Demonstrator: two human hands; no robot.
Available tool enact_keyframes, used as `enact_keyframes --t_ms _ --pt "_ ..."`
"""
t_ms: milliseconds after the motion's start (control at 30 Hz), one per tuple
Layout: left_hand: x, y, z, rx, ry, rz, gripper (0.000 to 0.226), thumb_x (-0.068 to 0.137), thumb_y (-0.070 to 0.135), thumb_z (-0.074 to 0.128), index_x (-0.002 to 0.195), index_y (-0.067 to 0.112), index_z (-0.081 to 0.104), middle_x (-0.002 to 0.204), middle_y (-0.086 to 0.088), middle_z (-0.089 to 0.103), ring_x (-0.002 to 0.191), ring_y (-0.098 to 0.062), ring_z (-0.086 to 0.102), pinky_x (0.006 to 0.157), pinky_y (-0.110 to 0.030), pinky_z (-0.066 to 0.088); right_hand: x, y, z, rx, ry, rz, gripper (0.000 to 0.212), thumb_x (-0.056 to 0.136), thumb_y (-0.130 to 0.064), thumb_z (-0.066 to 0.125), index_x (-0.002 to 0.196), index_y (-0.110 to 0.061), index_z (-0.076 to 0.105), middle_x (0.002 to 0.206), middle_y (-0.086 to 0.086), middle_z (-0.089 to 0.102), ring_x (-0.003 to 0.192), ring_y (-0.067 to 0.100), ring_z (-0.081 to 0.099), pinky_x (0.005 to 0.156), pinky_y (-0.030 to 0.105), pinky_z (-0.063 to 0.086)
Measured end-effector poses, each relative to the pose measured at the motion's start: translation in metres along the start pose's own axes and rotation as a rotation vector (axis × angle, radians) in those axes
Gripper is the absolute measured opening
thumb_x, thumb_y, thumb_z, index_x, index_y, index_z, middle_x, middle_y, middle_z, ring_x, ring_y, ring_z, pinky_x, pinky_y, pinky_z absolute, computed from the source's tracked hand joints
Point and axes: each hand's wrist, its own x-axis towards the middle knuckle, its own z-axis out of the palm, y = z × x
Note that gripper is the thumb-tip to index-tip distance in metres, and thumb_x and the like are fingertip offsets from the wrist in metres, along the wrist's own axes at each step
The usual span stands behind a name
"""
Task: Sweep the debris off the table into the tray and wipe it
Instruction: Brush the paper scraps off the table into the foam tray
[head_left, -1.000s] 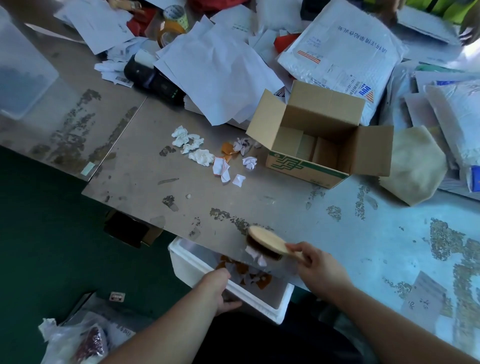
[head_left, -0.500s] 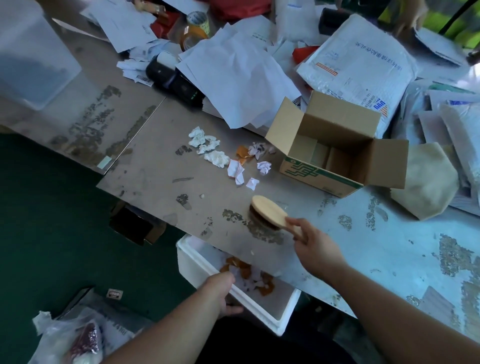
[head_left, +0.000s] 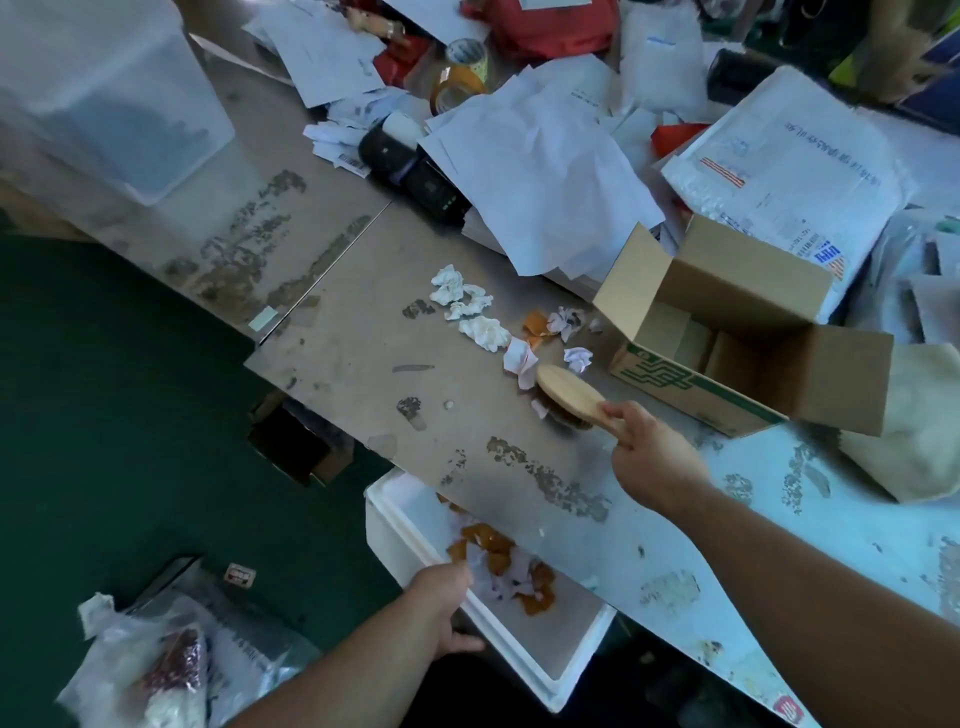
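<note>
Both hands busy: right hand (head_left: 655, 462) clenched around brush (head_left: 569, 397) handle, bristles against paper scraps (head_left: 519, 358); left hand (head_left: 441, 605) gripped tray (head_left: 395, 525) rim under table (head_left: 467, 415) edge.

Table (head_left: 363, 364), worn, stained top: crumpled paper scraps (head_left: 478, 327), open cardboard box (head_left: 737, 332), loose white sheets (head_left: 540, 171), tape roll (head_left: 457, 78), clear plastic bin (head_left: 114, 104), beige cloth (head_left: 914, 426).

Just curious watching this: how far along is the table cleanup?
Partly done. Orange and white scraps already lie in the white tray, held by the left hand. The right hand has the brush at the crumpled paper bits left. No wiping visible yet.
</note>
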Motion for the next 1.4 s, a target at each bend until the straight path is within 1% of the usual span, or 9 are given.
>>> enact_keyframes --t_ms 133,400,533,700,833,967,1100,1267,1400 --pt "0.001 0.003 -0.002 0.011 -0.019 -0.013 0.028 0.098 0.024 0.055 0.121 0.01 0.059 0.131 -0.016 0.053 0.116 -0.042 0.056 0.058 -0.045 0.062 -0.037 0.003 0.007 0.002 -0.099 -0.019 0.04 0.092 -0.025 0.05 0.119 -0.054 0.054 0.086 -0.011 0.062 0.066 0.012 0.06 0.051 0.027 0.046" --pt "0.0 0.015 -0.013 -0.011 -0.042 0.004 0.017 0.091 0.022 0.064 0.101 0.009 0.062 0.11 -0.018 0.062 0.105 -0.039 0.062 0.067 -0.046 0.061 -0.08 0.01 0.026 -0.053 -0.296 -0.063 0.046 0.089 -0.028 0.046 0.108 -0.069 0.056 0.098 -0.024 0.067 0.073 0.0 0.06 0.056 0.015 0.04" --pt "0.004 0.019 -0.018 -0.008 -0.027 -0.009 0.019 0.096 0.023 0.059 0.109 0.008 0.057 0.108 -0.015 0.055 0.112 -0.042 0.058 0.073 -0.049 0.062 -0.069 0.002 0.02 0.041 -0.206 -0.076 0.046 0.094 -0.025 0.048 0.118 -0.064 0.054 0.098 -0.016 0.067 0.069 0.005 0.059 0.053 0.019 0.038" --pt "0.012 0.02 -0.026 -0.053 -0.015 -0.023 0.033 0.094 0.022 0.058 0.125 0.009 0.054 0.129 -0.018 0.053 0.119 -0.043 0.056 0.076 -0.054 0.063 -0.033 -0.02 0.007 0.11 0.023 -0.079 0.054 0.094 -0.018 0.049 0.133 -0.055 0.045 0.103 -0.008 0.064 0.073 0.012 0.061 0.055 0.029 0.048" --pt "0.015 0.024 -0.033 -0.097 -0.032 -0.04 0.03 0.096 0.021 0.056 0.123 0.009 0.054 0.122 -0.021 0.055 0.111 -0.044 0.058 0.069 -0.057 0.063 -0.003 -0.038 -0.004 0.023 0.119 -0.09 0.058 0.094 -0.015 0.046 0.143 -0.044 0.041 0.124 -0.002 0.062 0.099 0.021 0.061 0.077 0.038 0.053" --pt "0.015 0.029 -0.035 -0.118 -0.008 -0.049 0.019 0.098 0.017 0.053 0.113 0.006 0.056 0.112 -0.022 0.057 0.103 -0.043 0.06 0.076 -0.059 0.061 0.006 -0.043 0.001 -0.093 0.037 -0.039 0.06 0.09 -0.016 0.041 0.141 -0.048 0.038 0.124 0.0 0.061 0.103 0.024 0.06 0.086 0.042 0.053" --pt "0.025 0.032 -0.04 -0.034 -0.05 -0.102 0.031 0.089 0.021 0.066 0.115 0.005 0.063 0.114 -0.023 0.063 0.104 -0.046 0.062 0.056 -0.054 0.061 -0.016 -0.043 0.012 -0.078 -0.005 -0.034 0.056 0.092 -0.019 0.042 0.135 -0.055 0.041 0.109 -0.01 0.059 0.086 0.016 0.06 0.07 0.033 0.053" --pt "0.022 0.04 -0.047 -0.034 -0.06 -0.105 0.033 0.089 0.025 0.072 0.111 0.002 0.064 0.099 -0.022 0.066 0.088 -0.04 0.065 0.06 -0.044 0.058 -0.049 -0.034 0.021 -0.189 -0.05 -0.108 0.052 0.088 -0.028 0.046 0.131 -0.057 0.047 0.116 -0.018 0.067 0.091 0.012 0.064 0.077 0.028 0.053" --pt "0.016 0.041 -0.054 0.007 -0.061 -0.076 0.038 0.093 0.031 0.065 0.121 0.005 0.06 0.107 -0.022 0.065 0.094 -0.04 0.064 0.066 -0.048 0.058 -0.064 -0.034 0.021 -0.204 -0.049 -0.128 0.055 0.084 -0.028 0.046 0.123 -0.066 0.054 0.109 -0.023 0.071 0.088 0.01 0.066 0.07 0.021 0.048"
